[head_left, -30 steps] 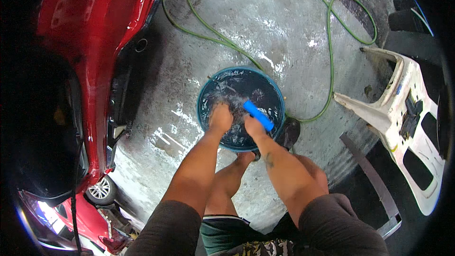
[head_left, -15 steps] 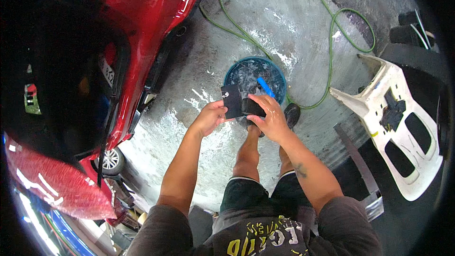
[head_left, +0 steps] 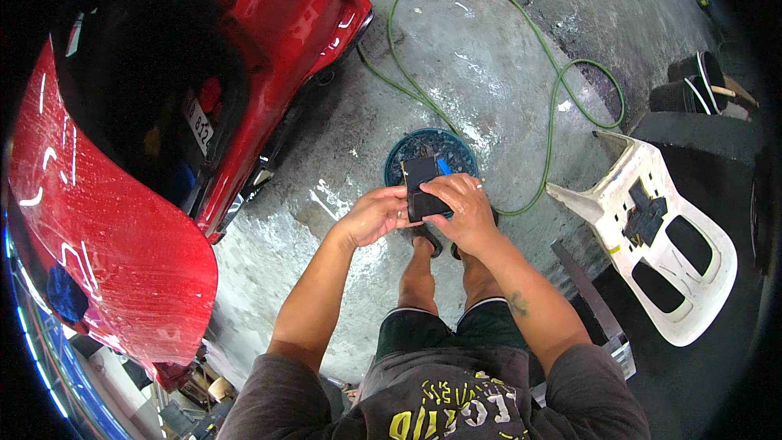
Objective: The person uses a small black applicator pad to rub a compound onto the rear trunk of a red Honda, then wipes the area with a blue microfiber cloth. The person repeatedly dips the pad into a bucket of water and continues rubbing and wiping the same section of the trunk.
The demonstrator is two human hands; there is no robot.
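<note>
A dark sheet (head_left: 419,171), which looks like sandpaper, and a black block (head_left: 428,206) are together between my hands. The block lies against the sheet's near part, and the sheet's far end sticks out beyond it. My left hand (head_left: 373,218) pinches the left edge of the pair with thumb and fingers. From the right, my right hand (head_left: 463,208) closes over the block, fingers across its top and far side. Just beyond and below is a round teal tub (head_left: 389,165) holding water, with a blue object (head_left: 444,166) partly hidden by my right hand.
A wet red car (head_left: 285,33) with its rear panel raised stands at left. A green hose (head_left: 551,122) loops over the wet concrete floor. At right, a white plastic chair (head_left: 700,310) lies tipped with a dark cloth (head_left: 645,216) on it. Black buckets (head_left: 676,98) stand beyond.
The block has come over the dark sheet, and the two now overlap more. My left hand has shifted its grip from the sheet's side toward the block's left end.
</note>
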